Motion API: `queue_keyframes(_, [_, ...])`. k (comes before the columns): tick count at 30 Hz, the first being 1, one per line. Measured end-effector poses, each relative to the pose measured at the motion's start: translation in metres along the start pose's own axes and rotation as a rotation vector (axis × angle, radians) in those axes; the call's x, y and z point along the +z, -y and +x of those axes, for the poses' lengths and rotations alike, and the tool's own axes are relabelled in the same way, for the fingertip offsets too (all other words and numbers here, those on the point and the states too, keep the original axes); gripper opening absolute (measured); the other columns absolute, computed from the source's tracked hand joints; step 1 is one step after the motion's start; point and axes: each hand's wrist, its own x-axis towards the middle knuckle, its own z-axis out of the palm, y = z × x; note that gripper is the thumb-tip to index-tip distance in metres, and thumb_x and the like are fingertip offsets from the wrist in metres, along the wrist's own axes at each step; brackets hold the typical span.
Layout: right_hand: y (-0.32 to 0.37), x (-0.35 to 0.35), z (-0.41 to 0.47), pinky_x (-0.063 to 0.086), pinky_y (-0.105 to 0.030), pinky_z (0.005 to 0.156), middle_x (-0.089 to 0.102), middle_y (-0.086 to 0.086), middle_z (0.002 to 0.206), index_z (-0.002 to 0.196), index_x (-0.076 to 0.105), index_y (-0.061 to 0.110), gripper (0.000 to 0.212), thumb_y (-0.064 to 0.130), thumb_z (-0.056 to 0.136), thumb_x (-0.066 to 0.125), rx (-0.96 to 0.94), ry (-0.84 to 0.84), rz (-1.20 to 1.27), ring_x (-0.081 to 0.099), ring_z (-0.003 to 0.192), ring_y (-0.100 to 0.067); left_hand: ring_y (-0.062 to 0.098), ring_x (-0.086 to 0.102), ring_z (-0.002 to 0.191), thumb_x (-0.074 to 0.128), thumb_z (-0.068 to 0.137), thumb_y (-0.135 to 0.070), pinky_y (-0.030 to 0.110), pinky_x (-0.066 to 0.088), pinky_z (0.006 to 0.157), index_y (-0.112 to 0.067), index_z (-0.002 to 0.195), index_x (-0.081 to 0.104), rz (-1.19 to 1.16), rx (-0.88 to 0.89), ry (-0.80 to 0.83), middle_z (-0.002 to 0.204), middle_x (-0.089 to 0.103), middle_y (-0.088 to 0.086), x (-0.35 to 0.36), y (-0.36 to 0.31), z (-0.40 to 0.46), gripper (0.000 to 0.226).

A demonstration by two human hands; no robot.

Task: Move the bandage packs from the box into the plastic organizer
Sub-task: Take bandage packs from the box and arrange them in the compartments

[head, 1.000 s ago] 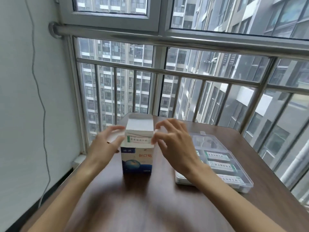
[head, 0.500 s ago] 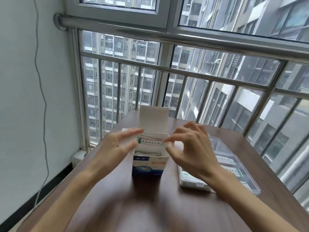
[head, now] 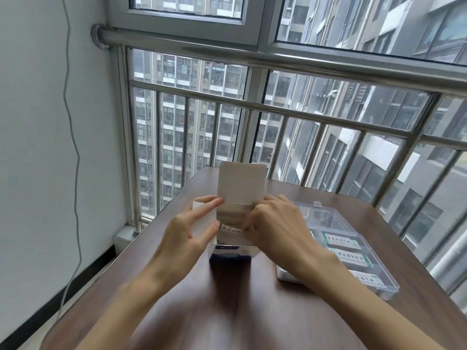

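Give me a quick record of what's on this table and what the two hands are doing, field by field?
Setting: brown table beside a barred window.
Box: small blue and white box, top lid flap raised.
Left hand: fingers straight, holding the side flap back.
Right hand: fingers curled into the box opening, pinching a bandage pack.
Organizer: clear plastic organizer to the right of the box, lid open, several packs already inside.
Stage: pack not yet out of the box.

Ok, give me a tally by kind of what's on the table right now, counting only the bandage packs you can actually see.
Cardboard box, flap up: 1
Plastic organizer: 1
Bandage packs lying in the organizer: 3
Bandage pack showing in the box mouth: 1
Total: 6. Any packs deeper in the box are hidden.
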Motion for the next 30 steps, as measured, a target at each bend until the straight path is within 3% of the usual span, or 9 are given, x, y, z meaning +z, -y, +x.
queue_keyframes(2, [-0.001,-0.002,-0.01,0.027,-0.021,0.054,0.06,0.01,0.065,0.06,0.072,0.029,0.004,0.03,0.064,0.073,-0.057,0.014,0.093,0.054,0.067,-0.016,-0.023,0.043,0.113,0.061,0.088,-0.001,-0.005,0.029,0.087,-0.029,0.122,0.058,0.033,0.047,-0.034,0.125,0.051,-0.022,0.004,0.002,-0.003,0.044])
queue_keyframes(7, [-0.006,-0.011,-0.027,0.031,-0.024,0.063,0.062,0.01,0.083,0.092,0.07,0.03,0.011,0.033,0.087,0.061,-0.002,0.056,0.235,0.052,0.089,-0.013,-0.018,0.044,0.117,0.062,0.089,-0.002,0.0,0.035,0.087,-0.028,0.124,0.058,0.033,0.038,-0.058,0.128,0.052,-0.019,0.01,0.007,-0.007,0.045])
queue_keyframes(13, [-0.019,-0.017,-0.024,0.046,-0.021,0.062,0.07,0.007,0.074,0.09,0.077,0.019,0.01,0.022,0.081,0.073,0.293,-0.003,0.77,0.061,0.067,-0.007,-0.031,0.047,0.094,0.055,0.092,0.0,-0.006,0.034,0.077,-0.018,0.125,0.059,-0.091,-0.142,-0.05,0.118,0.055,-0.02,0.009,-0.001,0.015,0.038])
queue_keyframes(16, [-0.03,-0.018,-0.019,0.045,-0.008,0.06,0.073,0.001,0.084,0.096,0.075,0.013,0.015,0.017,0.082,0.072,0.428,0.09,1.02,0.061,0.069,0.002,-0.011,0.058,0.093,0.052,0.096,-0.01,0.013,0.049,0.085,-0.019,0.131,0.056,-0.081,-0.3,0.026,0.124,0.056,-0.009,0.007,0.007,0.038,0.037])
queue_keyframes(18, [-0.037,-0.019,-0.018,0.046,-0.007,0.061,0.073,0.002,0.086,0.1,0.074,0.013,0.017,0.018,0.084,0.07,0.507,0.157,1.108,0.063,0.074,0.0,0.01,0.053,0.112,0.051,0.097,-0.016,0.036,0.046,0.101,-0.02,0.132,0.055,-0.034,-0.385,0.114,0.136,0.052,0.0,0.003,0.011,0.052,0.036])
queue_keyframes(20, [-0.046,-0.022,-0.018,0.04,-0.003,0.055,0.072,0.004,0.083,0.101,0.073,0.013,0.017,0.017,0.084,0.069,0.539,0.186,1.139,0.06,0.065,0.008,0.016,0.048,0.119,0.051,0.097,-0.02,0.04,0.042,0.104,-0.02,0.133,0.053,0.016,-0.426,0.156,0.141,0.048,0.002,-0.001,0.011,0.06,0.036])
queue_keyframes(22, [-0.059,-0.027,-0.022,0.039,-0.003,0.053,0.072,0.005,0.084,0.1,0.073,0.018,0.015,0.018,0.085,0.068,0.551,0.2,1.128,0.058,0.061,0.01,0.022,0.042,0.129,0.054,0.095,-0.029,0.041,0.035,0.108,-0.019,0.138,0.048,0.25,-0.387,0.102,0.144,0.045,0.004,-0.003,0.012,0.063,0.044])
queue_keyframes(26, [-0.09,-0.031,-0.043,0.047,-0.012,0.074,0.074,0.002,0.092,0.092,0.072,0.028,0.014,0.016,0.086,0.067,0.583,0.227,1.045,0.066,0.086,-0.009,0.022,0.03,0.133,0.061,0.09,-0.032,0.038,0.026,0.11,-0.018,0.134,0.05,0.578,-0.048,-0.147,0.143,0.044,0.004,0.008,-0.015,0.051,0.048])
queue_keyframes(30, [-0.106,-0.023,-0.071,0.047,-0.011,0.069,0.073,-0.001,0.087,0.085,0.071,0.026,0.016,0.011,0.086,0.067,0.594,0.281,0.974,0.065,0.082,-0.01,-0.003,0.055,0.084,0.065,0.087,-0.026,0.024,0.043,0.076,-0.032,0.104,0.066,0.418,0.208,-0.051,0.098,0.061,-0.025,0.045,-0.053,0.029,0.018])
